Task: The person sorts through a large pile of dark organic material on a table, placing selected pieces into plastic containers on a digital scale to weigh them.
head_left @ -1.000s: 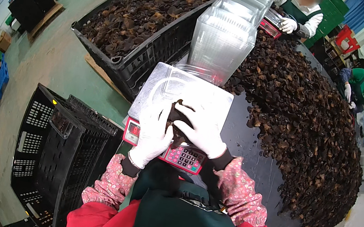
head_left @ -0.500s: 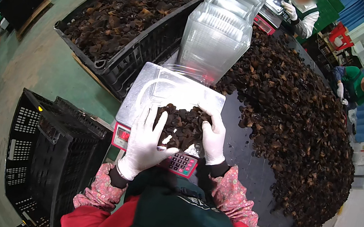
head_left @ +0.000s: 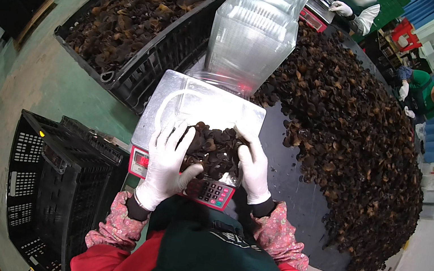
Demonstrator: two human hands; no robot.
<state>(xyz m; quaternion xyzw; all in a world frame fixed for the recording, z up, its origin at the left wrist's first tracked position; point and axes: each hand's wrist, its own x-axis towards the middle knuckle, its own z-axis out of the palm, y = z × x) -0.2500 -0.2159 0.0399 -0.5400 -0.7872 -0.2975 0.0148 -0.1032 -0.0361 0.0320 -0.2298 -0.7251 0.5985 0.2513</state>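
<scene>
The dark mushrooms (head_left: 212, 149) lie between the 2 gloved hands, above the near part of the scale (head_left: 156, 105). The left hand (head_left: 165, 166) has its fingers spread; the right hand (head_left: 254, 169) has its thumb apart from the fingers. To shape this heap well, both hands should press softly and evenly, so that no piece slips out. The keypad (head_left: 214, 193) is just at the near edge, and the clear boxes (head_left: 249, 43) limit the far side; the black table (head_left: 300, 207) offers more room rightward.
</scene>
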